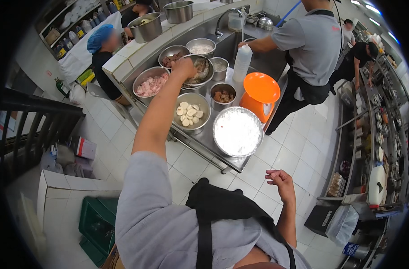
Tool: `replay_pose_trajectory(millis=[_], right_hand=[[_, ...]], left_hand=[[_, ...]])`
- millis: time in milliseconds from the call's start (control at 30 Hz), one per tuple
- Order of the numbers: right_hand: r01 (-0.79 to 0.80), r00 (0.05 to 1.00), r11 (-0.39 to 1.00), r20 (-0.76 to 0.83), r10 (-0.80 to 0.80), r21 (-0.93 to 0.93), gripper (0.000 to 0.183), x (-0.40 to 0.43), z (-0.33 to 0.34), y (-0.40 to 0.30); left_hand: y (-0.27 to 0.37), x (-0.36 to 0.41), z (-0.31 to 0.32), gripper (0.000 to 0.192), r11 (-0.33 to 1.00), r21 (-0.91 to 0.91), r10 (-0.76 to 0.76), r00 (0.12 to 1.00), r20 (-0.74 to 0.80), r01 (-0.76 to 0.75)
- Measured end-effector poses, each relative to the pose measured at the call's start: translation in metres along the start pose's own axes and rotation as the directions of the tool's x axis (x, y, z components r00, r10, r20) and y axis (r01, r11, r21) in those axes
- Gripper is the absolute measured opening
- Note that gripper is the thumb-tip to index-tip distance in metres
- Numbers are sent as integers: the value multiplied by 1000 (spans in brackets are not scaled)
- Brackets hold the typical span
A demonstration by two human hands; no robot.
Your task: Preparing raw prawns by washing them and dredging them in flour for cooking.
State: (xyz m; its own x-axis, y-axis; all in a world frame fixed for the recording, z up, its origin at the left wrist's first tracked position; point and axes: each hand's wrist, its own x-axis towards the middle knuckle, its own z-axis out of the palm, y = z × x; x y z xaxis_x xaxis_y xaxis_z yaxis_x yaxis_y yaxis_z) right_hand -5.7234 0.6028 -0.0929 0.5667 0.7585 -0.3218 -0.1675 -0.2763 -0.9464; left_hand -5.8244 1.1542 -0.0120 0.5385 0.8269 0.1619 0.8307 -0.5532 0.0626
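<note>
My left hand (185,68) reaches over the rim of a metal bowl of dark, shiny food (201,72); its fingertips are hidden. Around it stand a bowl of pale pink meat pieces (152,84), a bowl of darker meat (172,60), a bowl of white powder (201,48) and a bowl of round white slices (189,113). A small metal pot of brown chunks (223,96) is further right. A large round pan of white powder (238,131) sits at the table's near corner. My right hand (279,180) hangs in the air over the floor, fingers loosely curled, holding nothing.
An orange kitchen scale (261,92) and a translucent plastic bottle (242,62) stand on the steel table (204,140). A co-worker in grey (312,47) reaches into the sink (261,59) under running water. A person in a blue hair cover (103,64) is beyond the tiled ledge (123,55).
</note>
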Motion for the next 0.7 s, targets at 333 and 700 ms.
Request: replay_pose_trajectory(millis=[333, 700], right_hand=[[-68, 993, 993, -87, 77, 94, 23, -7, -30, 32], [-66, 993, 994, -94, 75, 90, 19, 23, -28, 27]], left_hand=[[56, -85, -59, 39, 763, -628, 250, 966, 69, -152], [112, -141, 41, 32, 691, -633, 537, 834, 125, -350]])
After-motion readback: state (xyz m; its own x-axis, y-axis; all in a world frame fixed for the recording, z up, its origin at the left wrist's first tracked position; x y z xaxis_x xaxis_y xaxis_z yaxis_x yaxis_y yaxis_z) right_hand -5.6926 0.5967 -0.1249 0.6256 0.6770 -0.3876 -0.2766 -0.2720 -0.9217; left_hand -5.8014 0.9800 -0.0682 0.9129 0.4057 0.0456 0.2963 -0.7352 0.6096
